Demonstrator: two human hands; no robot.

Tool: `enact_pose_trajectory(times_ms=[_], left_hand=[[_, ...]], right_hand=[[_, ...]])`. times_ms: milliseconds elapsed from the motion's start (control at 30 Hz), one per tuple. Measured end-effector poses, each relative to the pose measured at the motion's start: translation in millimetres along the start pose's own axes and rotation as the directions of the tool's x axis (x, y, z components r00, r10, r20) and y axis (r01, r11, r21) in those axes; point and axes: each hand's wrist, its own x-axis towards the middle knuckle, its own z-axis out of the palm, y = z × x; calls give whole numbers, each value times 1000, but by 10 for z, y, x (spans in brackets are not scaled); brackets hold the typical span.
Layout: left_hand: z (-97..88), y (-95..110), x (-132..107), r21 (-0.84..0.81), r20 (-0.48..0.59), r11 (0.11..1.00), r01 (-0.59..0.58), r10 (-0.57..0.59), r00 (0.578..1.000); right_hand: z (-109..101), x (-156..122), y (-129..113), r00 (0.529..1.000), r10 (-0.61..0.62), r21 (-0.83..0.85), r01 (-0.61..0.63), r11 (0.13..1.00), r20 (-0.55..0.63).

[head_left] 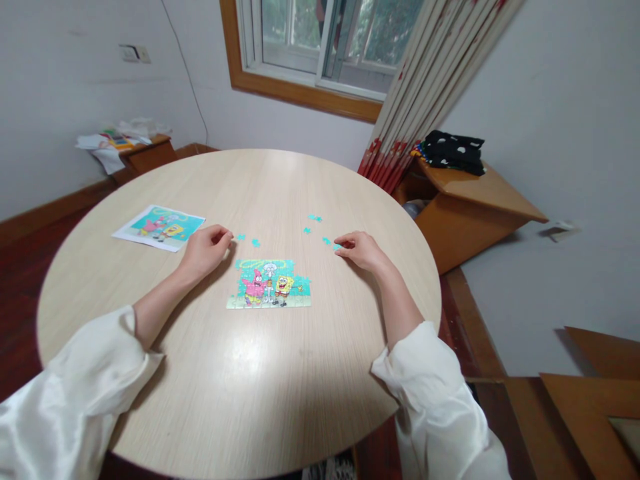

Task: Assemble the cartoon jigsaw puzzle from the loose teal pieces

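Observation:
A mostly joined jigsaw puzzle (269, 284) with pink, yellow and pale cartoon figures lies on the round table (260, 380), its upper right edge uneven. My right hand (363, 251) pinches a small teal puzzle piece (337, 247) at its fingertips, to the upper right of the puzzle. Beside it lies another loose teal piece (327, 241). My left hand (206, 252) is closed, thumb against curled fingers, at the puzzle's upper left; whether anything is in it is hidden. Just right of its fingertips rest two loose pieces, one a teal puzzle piece (256, 243).
Several more loose pieces (315, 218) lie farther back on the right. A printed reference picture (163, 227) lies left of my left hand. Behind the table are a window (325, 40), a curtain (415, 87) and a wooden cabinet (465, 213) topped with dark cloth.

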Motion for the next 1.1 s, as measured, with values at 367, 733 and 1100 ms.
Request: enact_pose_trajectory(times_ms=[367,733,1100], left_hand=[[6,26,2,-9,1,1000,27,-27,1000],[3,49,-12,-13,-2,1000,26,-26,1000],[1,60,-13,-13,-20,1000,19,-19,1000]], right_hand=[[6,2,-13,999,-54,-74,54,996,0],[57,-9,-87,987,-103,-1,104,995,-121],[242,-154,-405,950,-198,608,10,794,243]])
